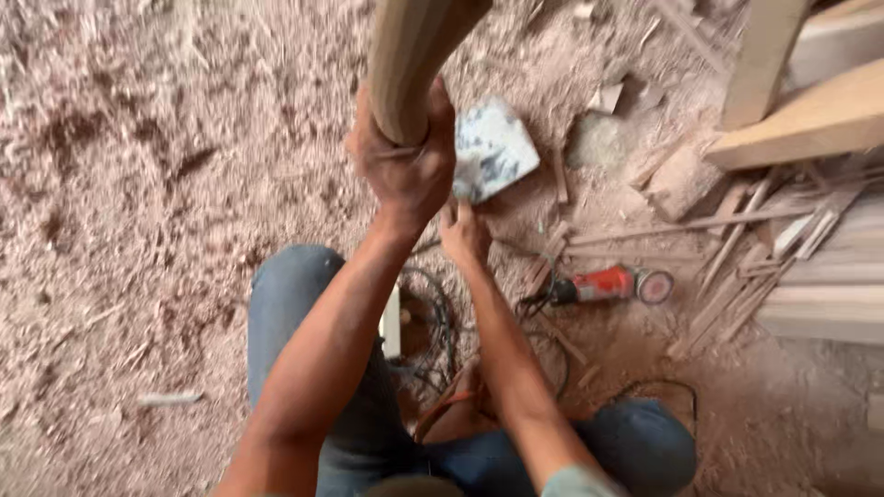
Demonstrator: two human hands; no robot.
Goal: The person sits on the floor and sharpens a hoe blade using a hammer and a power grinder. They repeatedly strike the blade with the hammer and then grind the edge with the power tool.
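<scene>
My left hand point(402, 161) is wrapped around the near end of a rounded, ridged wooden post point(414, 55) that rises toward the top of the view. Lower down, my right hand point(465, 235) reaches to the floor and touches the edge of a pale, smudged sheet of sandpaper point(493, 149) lying in the sawdust; whether it grips the sheet is unclear. My knees in blue jeans point(295, 294) frame both arms.
A red angle grinder point(603, 283) with its disc lies on the floor to the right, and black cables point(433, 322) coil between my legs. Timber planks point(810, 120) and thin offcut strips point(746, 267) pile up at right. Wood shavings point(138, 184) cover the floor.
</scene>
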